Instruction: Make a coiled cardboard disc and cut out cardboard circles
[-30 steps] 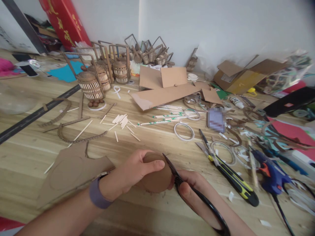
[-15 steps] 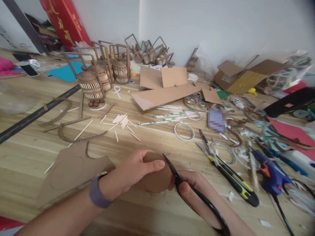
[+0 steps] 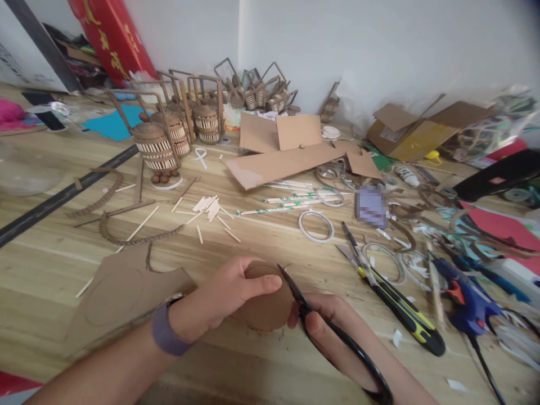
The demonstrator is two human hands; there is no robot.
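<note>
My left hand pinches a round brown cardboard disc, thumb on top, just above the wooden table. A purple band circles that wrist. My right hand is closed through the handles of black scissors, and the blades lie along the disc's right edge. A larger cardboard sheet with a drawn circle lies flat to the left of my left arm.
A yellow-black utility knife and a blue glue gun lie to the right. Tape rings, short wooden sticks, cardboard pieces and small woven baskets fill the middle and back.
</note>
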